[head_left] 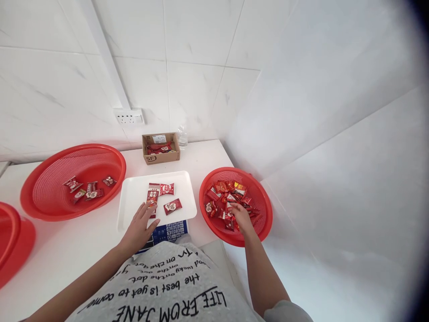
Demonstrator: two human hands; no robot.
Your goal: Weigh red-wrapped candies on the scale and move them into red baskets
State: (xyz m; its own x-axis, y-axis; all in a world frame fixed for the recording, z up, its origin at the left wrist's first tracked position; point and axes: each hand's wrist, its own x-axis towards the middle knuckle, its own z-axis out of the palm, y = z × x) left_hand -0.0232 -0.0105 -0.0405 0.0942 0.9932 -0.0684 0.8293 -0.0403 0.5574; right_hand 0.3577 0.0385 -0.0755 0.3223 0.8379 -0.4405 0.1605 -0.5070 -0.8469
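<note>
A white tray (134, 197) sits on a scale with a blue keypad (168, 231) and holds three red snack packets (161, 197). My left hand (141, 226) lies over the tray's front edge, fingers stretched out, its fingertips touching the nearest packet (152, 200). My right hand (240, 216) reaches into the small red basket (258, 223) on the right, which is full of red snack packets (223, 197); its fingers curl down among them, and what they hold is hidden.
A large red basket (43, 179) at the left holds several packets (87, 188). Part of another red basket (10, 237) shows at the far left edge. A small cardboard box (161, 154) and a clear bottle (182, 135) stand by the tiled wall. The table ends just right of the small basket.
</note>
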